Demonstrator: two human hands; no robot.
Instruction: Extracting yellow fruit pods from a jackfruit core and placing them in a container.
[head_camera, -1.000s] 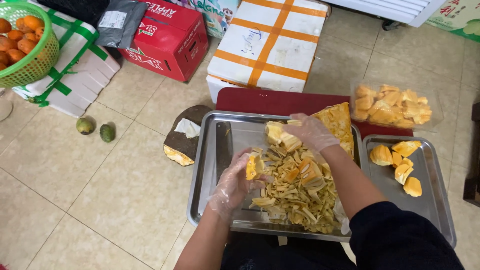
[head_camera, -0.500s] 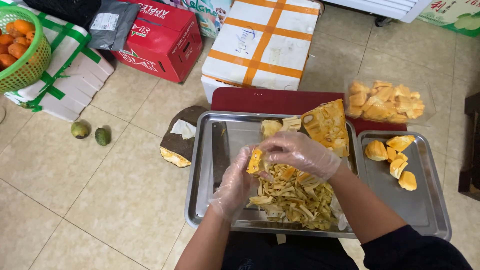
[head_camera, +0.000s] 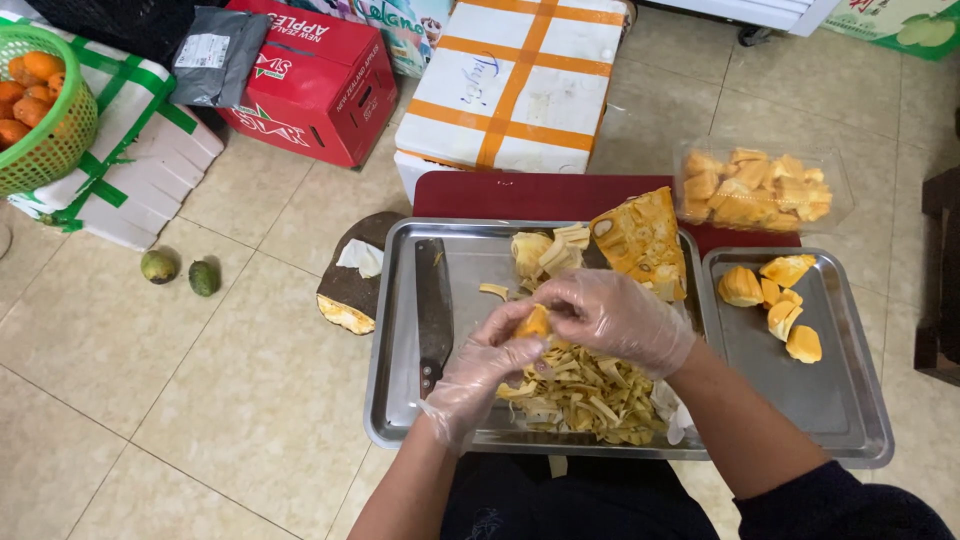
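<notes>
Both gloved hands meet over the large steel tray (head_camera: 395, 400); the left hand (head_camera: 480, 370) pinches a yellow jackfruit pod (head_camera: 535, 322) while the right hand (head_camera: 620, 318) curls its fingers against it; under them in the tray lies a heap of pale strips (head_camera: 585, 395); a cleaver (head_camera: 433, 305) lies along the tray's left part; a cut jackfruit wedge (head_camera: 640, 240) sits at its far corner; peeled pods (head_camera: 770, 295) rest in the smaller tray (head_camera: 830, 400) just right of it.

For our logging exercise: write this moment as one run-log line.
left hand: holds yellow fruit pod | right hand: pinches same pod | below: scrap pile in large steel tray | knife: lying in tray
</notes>
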